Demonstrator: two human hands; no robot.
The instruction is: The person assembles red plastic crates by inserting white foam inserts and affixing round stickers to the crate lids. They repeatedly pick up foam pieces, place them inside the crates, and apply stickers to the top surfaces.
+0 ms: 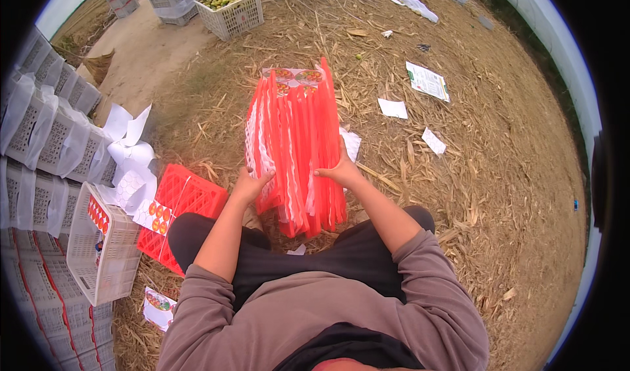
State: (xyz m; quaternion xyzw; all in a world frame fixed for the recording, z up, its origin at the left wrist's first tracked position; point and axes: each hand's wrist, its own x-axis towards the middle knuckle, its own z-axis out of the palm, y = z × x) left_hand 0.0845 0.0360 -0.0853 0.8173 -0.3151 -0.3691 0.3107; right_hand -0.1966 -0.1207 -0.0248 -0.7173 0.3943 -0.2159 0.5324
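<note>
Between my hands is an upright bundle of thin red plastic panels, packed side by side with pale strips showing among them. Printed cards with a colourful picture show at its far end. My left hand grips the bundle's left side, thumb laid over the near face. On the opposite side my right hand clasps it in the same way, its other fingers partly hidden. To the left of my knee lies a red plastic stack with openwork sides, bound with a white string.
A white crate holding sticker sheets stands at left, before stacked grey crates. White paper sheets spill over its edge. Farther off is a crate of yellow-green fruit. Paper scraps lie on the straw-covered ground.
</note>
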